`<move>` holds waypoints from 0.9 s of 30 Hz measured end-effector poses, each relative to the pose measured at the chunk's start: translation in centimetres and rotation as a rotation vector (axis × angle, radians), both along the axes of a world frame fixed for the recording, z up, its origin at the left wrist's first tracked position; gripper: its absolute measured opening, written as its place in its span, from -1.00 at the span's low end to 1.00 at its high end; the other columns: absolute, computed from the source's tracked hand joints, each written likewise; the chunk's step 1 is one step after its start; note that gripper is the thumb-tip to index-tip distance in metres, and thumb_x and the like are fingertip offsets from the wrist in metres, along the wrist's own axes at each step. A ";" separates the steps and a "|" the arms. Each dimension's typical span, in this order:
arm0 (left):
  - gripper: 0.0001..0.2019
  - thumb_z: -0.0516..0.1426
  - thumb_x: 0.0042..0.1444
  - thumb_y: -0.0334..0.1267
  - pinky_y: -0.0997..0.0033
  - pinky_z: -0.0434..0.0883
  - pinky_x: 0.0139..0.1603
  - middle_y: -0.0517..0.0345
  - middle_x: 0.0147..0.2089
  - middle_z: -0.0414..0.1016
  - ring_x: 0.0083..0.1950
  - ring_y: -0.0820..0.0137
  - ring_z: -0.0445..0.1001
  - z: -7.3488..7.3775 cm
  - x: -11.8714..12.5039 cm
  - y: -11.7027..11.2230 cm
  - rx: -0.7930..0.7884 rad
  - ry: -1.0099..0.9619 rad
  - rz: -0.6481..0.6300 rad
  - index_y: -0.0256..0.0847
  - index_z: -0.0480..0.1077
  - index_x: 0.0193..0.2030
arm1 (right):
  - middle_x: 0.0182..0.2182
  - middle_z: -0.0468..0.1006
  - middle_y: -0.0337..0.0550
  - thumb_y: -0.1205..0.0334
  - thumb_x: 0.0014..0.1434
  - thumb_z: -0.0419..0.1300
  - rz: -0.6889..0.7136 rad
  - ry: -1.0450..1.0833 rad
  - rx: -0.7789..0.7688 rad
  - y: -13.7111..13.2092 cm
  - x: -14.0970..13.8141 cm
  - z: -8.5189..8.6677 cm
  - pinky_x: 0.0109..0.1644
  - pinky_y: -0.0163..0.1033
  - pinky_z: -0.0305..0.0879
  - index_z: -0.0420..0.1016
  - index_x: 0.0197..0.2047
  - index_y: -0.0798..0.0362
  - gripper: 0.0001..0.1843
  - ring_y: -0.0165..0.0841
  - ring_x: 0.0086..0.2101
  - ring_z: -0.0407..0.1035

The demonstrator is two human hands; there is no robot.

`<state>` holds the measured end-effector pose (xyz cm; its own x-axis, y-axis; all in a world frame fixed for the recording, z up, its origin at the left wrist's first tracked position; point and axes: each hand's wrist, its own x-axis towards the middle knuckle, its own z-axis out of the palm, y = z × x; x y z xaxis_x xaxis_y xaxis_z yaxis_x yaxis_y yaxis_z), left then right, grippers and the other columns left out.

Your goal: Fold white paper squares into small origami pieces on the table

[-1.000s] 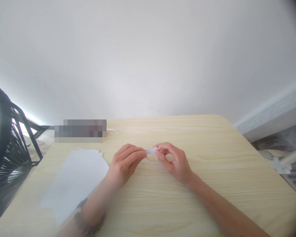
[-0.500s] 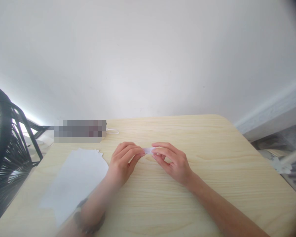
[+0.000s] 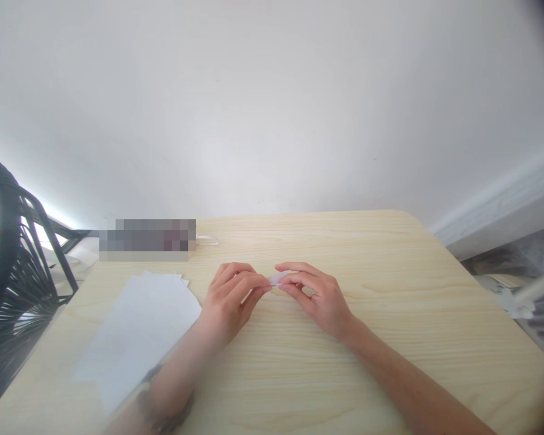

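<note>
Between my hands is a small piece of folded white paper (image 3: 277,278), mostly covered by my fingers. My left hand (image 3: 236,296) pinches its left end with thumb and forefinger. At the right end, my right hand (image 3: 316,296) grips it between thumb and forefinger, with another finger raised behind the paper. Both hands are just over the middle of the wooden table. Beside my left forearm lies a stack of white paper sheets (image 3: 140,326), its edges uneven and partly hidden under the arm.
The light wooden table (image 3: 390,362) reaches back to a white wall (image 3: 272,121). A blurred-out object (image 3: 147,241) with a white loop (image 3: 207,240) stands at the back left. A dark woven chair (image 3: 9,254) is at the left edge.
My left fingertips have shifted slightly right, nearer the right ones. The folded paper has tilted, and less of it shows between my hands. The paper stack has stayed put.
</note>
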<state>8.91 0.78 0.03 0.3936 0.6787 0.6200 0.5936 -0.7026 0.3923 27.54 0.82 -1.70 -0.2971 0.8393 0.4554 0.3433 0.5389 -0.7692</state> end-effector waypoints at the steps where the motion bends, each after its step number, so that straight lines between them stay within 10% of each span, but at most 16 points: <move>1: -0.89 0.14 0.01 -0.43 0.35 0.34 -0.26 0.16 -0.40 0.49 -0.28 0.38 0.39 0.0 0.0 0.0 -0.019 -0.007 -0.016 -0.18 0.38 -0.30 | -0.14 0.48 -0.12 0.30 0.13 0.09 -0.005 0.007 -0.007 0.0 0.0 0.0 -0.20 -0.27 0.42 0.48 -0.31 0.02 -0.86 -0.34 -0.18 0.40; 11: -0.80 0.09 0.06 -0.41 0.38 0.39 -0.17 0.06 -0.17 0.42 -0.13 0.38 0.41 -0.4 0.1 0.0 -0.179 -0.146 -0.043 -0.17 0.33 -0.14 | -0.40 0.58 -0.18 0.25 0.10 0.13 -0.085 0.121 -0.127 0.2 0.2 -0.4 -0.30 -0.28 0.44 0.50 -0.26 0.01 -0.85 -0.36 -0.39 0.47; 27: -0.82 0.14 0.00 -0.16 0.50 0.33 -0.41 0.23 -0.36 0.54 -0.37 0.41 0.45 -0.3 0.1 -0.1 -0.639 -0.182 0.130 -0.16 0.42 -0.27 | -0.35 0.55 -0.17 0.28 0.14 0.08 -0.053 0.071 -0.161 0.0 0.2 -0.2 -0.26 -0.30 0.39 0.45 -0.26 0.04 -0.86 -0.38 -0.35 0.45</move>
